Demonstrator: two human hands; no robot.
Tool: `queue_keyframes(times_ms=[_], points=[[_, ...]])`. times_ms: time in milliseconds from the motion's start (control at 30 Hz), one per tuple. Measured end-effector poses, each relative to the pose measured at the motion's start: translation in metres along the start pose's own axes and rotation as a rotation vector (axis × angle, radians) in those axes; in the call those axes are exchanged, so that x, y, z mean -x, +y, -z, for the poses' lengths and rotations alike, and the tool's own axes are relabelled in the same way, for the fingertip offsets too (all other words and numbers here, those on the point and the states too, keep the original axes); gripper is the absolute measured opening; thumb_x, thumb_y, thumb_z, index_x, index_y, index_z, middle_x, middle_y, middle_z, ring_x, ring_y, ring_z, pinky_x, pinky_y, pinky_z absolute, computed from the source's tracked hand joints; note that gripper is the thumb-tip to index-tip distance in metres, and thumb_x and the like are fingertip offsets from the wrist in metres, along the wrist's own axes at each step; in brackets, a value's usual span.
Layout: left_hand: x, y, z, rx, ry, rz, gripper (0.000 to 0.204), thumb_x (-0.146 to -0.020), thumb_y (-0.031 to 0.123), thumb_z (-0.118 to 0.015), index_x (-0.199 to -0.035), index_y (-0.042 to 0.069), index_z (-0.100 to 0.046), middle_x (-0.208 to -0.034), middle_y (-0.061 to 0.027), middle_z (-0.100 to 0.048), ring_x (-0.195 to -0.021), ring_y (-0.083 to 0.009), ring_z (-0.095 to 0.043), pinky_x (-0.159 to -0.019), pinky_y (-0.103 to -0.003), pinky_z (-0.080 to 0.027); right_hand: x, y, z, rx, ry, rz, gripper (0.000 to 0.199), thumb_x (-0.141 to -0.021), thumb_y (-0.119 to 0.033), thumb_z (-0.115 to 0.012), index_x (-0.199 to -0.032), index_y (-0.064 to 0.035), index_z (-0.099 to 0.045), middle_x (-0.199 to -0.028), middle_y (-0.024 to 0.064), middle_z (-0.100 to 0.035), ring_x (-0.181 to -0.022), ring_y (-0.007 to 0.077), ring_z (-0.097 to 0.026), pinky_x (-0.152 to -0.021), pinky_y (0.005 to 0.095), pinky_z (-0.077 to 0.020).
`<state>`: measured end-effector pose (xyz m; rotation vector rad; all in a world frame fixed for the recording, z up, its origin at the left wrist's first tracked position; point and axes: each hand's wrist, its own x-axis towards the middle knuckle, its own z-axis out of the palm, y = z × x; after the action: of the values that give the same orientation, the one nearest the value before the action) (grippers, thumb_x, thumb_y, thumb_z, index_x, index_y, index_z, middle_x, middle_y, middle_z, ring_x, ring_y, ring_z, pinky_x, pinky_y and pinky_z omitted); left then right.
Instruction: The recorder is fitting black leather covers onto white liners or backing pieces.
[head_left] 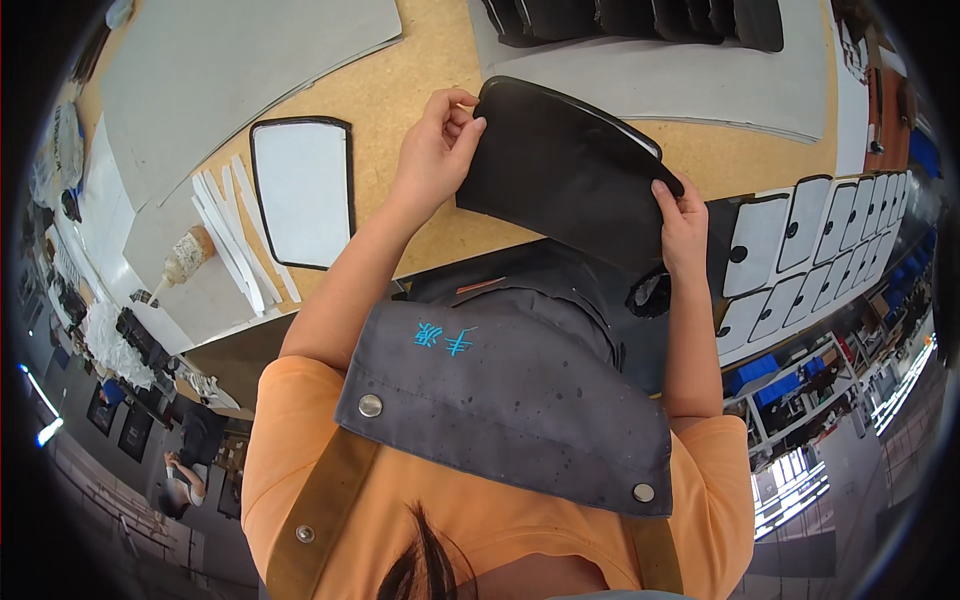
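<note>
A black sheet panel [560, 175] with rounded corners is held up in front of me, over the near edge of the table. My left hand [445, 140] pinches its upper left corner between thumb and fingers. At the right corner my right hand [680, 220] grips it, thumb on the near face. A thin white strip shows along the panel's far edge, so a lighter layer seems to lie behind it. To the left of my left hand, a white panel with a black border [302, 190] lies flat on the table.
Grey sheets [240, 70] cover part of the tan tabletop [430, 60]. Black pieces [640, 18] lie in a row at the back. White strips [232, 240] and a glue-stained bottle [187, 255] are on the left. Rows of white panels [762, 240] stand at right. A person [183, 485] is far left.
</note>
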<state>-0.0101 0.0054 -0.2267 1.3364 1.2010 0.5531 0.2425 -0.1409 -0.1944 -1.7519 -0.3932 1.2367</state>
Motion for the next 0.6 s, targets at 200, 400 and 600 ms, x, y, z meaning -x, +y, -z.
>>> queue_keyframes(times_ms=[200, 400, 600], points=[[-0.004, -0.001, -0.001, -0.206, -0.006, -0.051, 0.02, -0.086, 0.005, -0.058, -0.106, 0.006, -0.057, -0.077, 0.0003, -0.053, -0.065, -0.0055, -0.049, -0.058, -0.019, -0.041, -0.015, 0.016, 0.0, -0.088, -0.002, -0.072, 0.021, -0.089, -0.007, -0.057, -0.108, 0.0015, -0.057, -0.092, 0.0041, -0.062, -0.081, 0.0087, -0.058, -0.072, 0.0218, -0.0459], [-0.006, -0.007, 0.0, -0.396, 0.009, -0.217, 0.021, -0.084, 0.003, -0.06, -0.105, 0.007, -0.062, -0.074, -0.0046, -0.054, -0.06, -0.0112, -0.052, -0.053, -0.022, -0.043, -0.021, 0.025, 0.001, -0.091, -0.005, -0.086, 0.022, -0.088, -0.006, -0.057, -0.108, 0.0016, -0.057, -0.094, 0.0042, -0.062, -0.084, 0.0096, -0.057, -0.075, 0.0231, -0.0456], [-0.006, -0.009, -0.001, -0.465, 0.009, -0.293, 0.024, -0.082, 0.005, -0.06, -0.106, 0.006, -0.062, -0.074, -0.0069, -0.054, -0.06, -0.0207, -0.055, -0.054, -0.031, -0.046, -0.021, 0.024, 0.003, -0.129, -0.005, -0.128, 0.021, -0.087, -0.006, -0.057, -0.107, 0.0017, -0.057, -0.095, 0.005, -0.062, -0.085, 0.0111, -0.058, -0.077, 0.0239, -0.0457]])
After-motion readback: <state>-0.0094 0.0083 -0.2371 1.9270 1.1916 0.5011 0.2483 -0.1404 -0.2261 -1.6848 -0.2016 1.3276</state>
